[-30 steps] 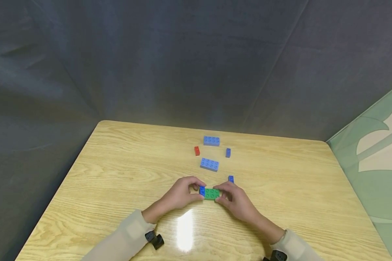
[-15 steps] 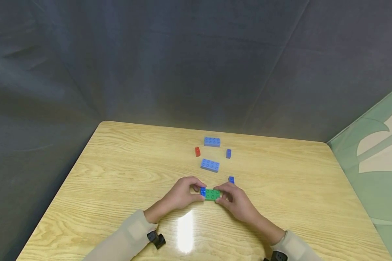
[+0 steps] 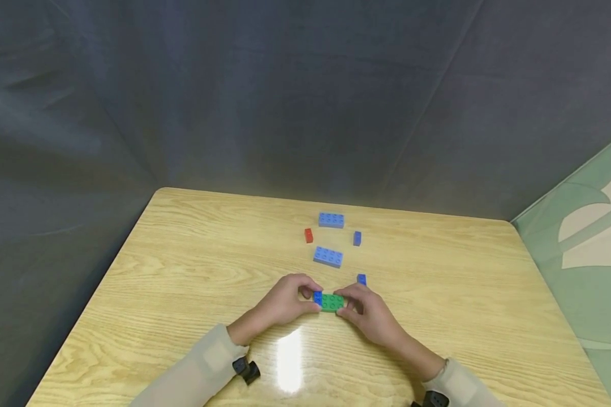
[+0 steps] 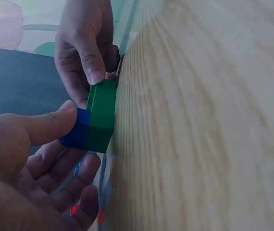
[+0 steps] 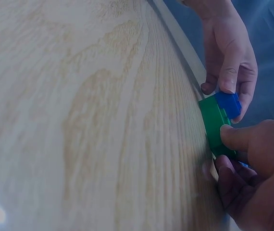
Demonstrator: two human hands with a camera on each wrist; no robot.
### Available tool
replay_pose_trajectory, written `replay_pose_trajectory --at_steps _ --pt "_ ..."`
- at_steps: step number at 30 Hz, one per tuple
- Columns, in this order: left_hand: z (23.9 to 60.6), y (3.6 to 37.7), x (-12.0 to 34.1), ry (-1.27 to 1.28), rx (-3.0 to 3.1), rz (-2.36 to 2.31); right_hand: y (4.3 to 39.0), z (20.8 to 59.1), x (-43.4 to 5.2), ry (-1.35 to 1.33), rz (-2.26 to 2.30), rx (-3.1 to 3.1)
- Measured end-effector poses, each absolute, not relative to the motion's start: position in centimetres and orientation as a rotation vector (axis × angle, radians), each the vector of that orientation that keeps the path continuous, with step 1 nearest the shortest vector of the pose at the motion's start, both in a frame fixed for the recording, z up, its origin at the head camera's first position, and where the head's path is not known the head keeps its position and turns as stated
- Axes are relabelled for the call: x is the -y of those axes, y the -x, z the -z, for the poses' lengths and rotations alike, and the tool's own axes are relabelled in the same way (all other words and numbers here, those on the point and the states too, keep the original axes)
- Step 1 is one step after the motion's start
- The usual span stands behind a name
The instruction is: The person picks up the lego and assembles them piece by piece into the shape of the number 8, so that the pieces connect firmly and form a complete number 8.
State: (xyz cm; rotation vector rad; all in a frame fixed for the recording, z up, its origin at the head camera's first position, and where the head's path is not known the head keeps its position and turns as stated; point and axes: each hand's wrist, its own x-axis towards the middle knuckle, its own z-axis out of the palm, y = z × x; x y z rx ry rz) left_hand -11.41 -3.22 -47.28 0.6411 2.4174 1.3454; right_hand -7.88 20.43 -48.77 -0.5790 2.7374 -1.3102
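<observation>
1. left hand [image 3: 285, 299] pinches a small blue brick [image 3: 317, 298] onto the left end of the green brick [image 3: 332, 302], likely seating it.
2. right hand [image 3: 369, 314] fingers grip the green brick's right end, steadying it on the near tabletop [image 3: 183, 265].
3. loose bricks lie farther off; a dark curtain hangs behind.

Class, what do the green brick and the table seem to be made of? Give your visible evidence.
Green brick: probably moulded plastic, with uniform colour, round studs and crisp edges. Table: wood or wood-look laminate, pale grain lines with a glossy reflection; the pictures cannot settle which.
</observation>
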Motion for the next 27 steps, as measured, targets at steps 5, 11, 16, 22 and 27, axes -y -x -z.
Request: replay_pose_trajectory --at_steps 5,11,16,22,27 --pt "47.02 11.27 3.09 -0.635 -2.417 -1.340 7.80 48.58 -20.46 0.564 1.307 -2.734" --pt "47.23 11.05 3.21 -0.618 -2.368 -1.402 7.65 48.17 -20.27 0.532 1.303 -2.711" --pt "47.28 11.11 3.41 -0.607 -2.338 -1.424 7.69 48.14 -20.17 0.522 1.292 -2.715" --pt "47.10 11.19 3.51 -0.561 -2.295 -1.433 7.67 48.19 -20.22 0.518 1.294 -2.716" --pt "47.08 11.21 3.69 -0.539 -2.259 -1.453 7.70 48.28 -20.24 0.530 1.297 -2.715"
